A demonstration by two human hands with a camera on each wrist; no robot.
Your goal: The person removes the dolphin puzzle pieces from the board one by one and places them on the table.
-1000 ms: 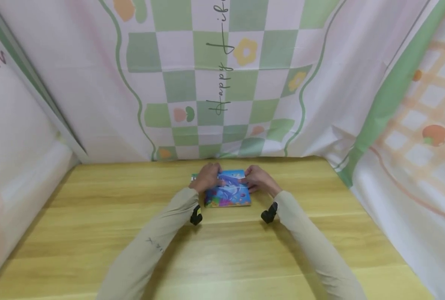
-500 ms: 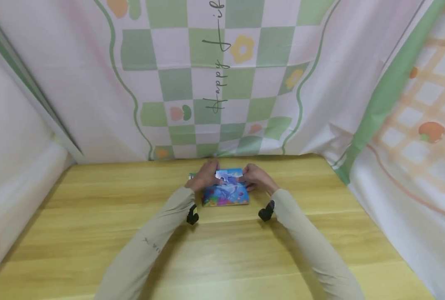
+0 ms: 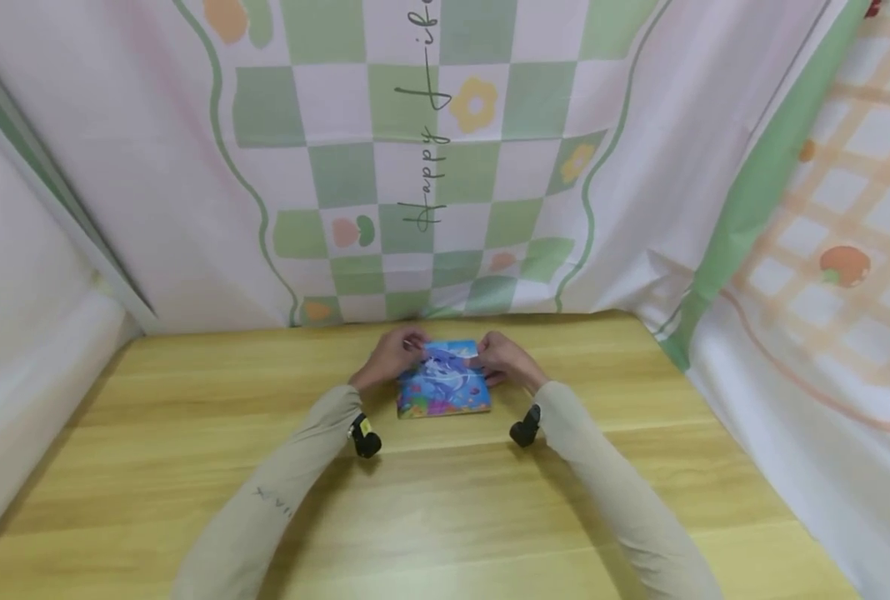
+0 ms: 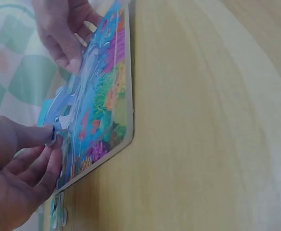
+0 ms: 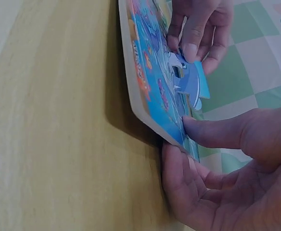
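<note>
I have a thin blue dolphin puzzle board [image 3: 443, 390] in view between the left hand [image 3: 389, 358] and the right hand [image 3: 511, 359]; the right grips its edge; a blue jigsaw piece [image 5: 193, 83], pinched by the left, tilts up from its face.

I am working in a small curtained booth — it is closing in a wood-grain table [image 3: 445, 533] on three sides. Facing me, a front curtain [image 3: 407, 179] is showing green and white checks, flowers and the word "Happy" in script, and its hem is meeting the table's far edge. A pale left curtain [image 3: 32, 350] and a right curtain [image 3: 842, 333] with an orange grid and a printed fruit are flanking me. The prints are looking homely — but they are hiding what kind of room is lying beyond.
</note>
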